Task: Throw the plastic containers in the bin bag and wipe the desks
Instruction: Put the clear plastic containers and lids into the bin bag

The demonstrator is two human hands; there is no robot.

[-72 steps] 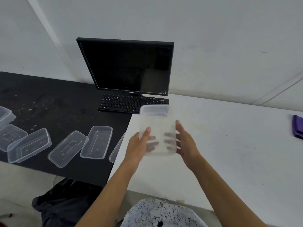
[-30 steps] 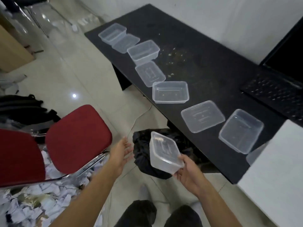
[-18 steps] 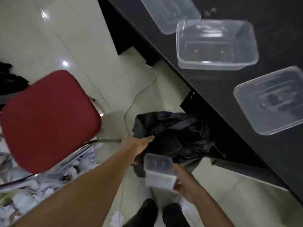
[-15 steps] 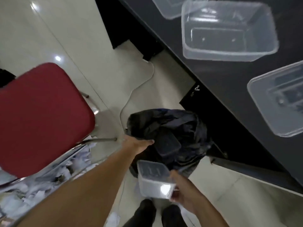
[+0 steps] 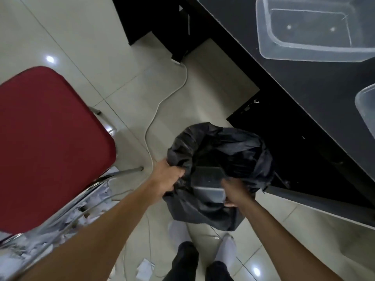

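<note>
Head view: clear plastic container (image 5: pixel 209 182) is inside the mouth of the black bin bag (image 5: pixel 239 151), lying tilted, reads grey against the dark lining. Right grip (image 5: pixel 236 192) pinches its near right end: thumb on the near edge, fingers over the right side and partly lost in the bag's shade. Left grip (image 5: pixel 167 177) is curled round the bag's left rim with the plastic bunched in the fist; the bag mouth gapes between the two grips.

Bag stands on the tiled floor (image 5: pixel 121 47), near side sagging, close against the dark lower panel of the black desk (image 5: pixel 284 82) on its right.

On the desk, far right: open clear tub (image 5: pixel 312 29), mouth up, top cropped by the frame. Second clear piece (image 5: pixel 367 110) is cut by the right edge, cannot tell tub or lid.

White cable (image 5: pixel 168 94) runs from the desk foot at far, across the floor, passing just left of the bag.

Left: red chair seat (image 5: pixel 46 142) on chrome legs, shredded paper (image 5: pixel 97 195) under it at near left.

Near centre, just below the bag: two pale socks (image 5: pixel 176 230), dark trouser legs (image 5: pixel 186 258). Loose paper scrap (image 5: pixel 145 268) on the floor left of them.
</note>
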